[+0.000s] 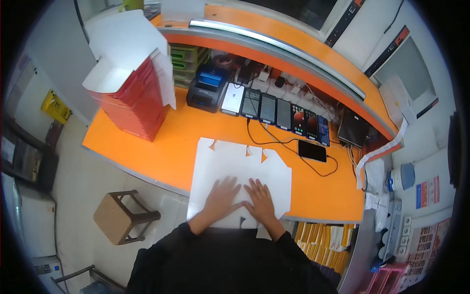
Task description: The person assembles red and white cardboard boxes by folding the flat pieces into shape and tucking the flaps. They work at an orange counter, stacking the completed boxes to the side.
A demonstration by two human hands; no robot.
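Observation:
A white die-cut cardboard sheet (pixel 230 159) lies flat on the orange counter, with notches cut along its far edge and its near edge reaching my body. My left hand (pixel 222 198) rests palm down on its middle, fingers spread. Beside it my right hand (pixel 259 200) also lies flat on the sheet, fingers apart, the two thumbs almost meeting. Neither hand grips anything. At the far left of the counter stands a tall stack of red folded cardboard boxes (pixel 134 105), topped by white open sheets (pixel 125 41).
Behind the sheet, a black printer (pixel 208 90) and a row of phones (pixel 268 108) line the counter (pixel 161 157). One phone (pixel 312 151) lies nearer, with black cables around it. A brown stool (pixel 117 218) stands at left; yellow packets (pixel 323 240) fill a shelf below right.

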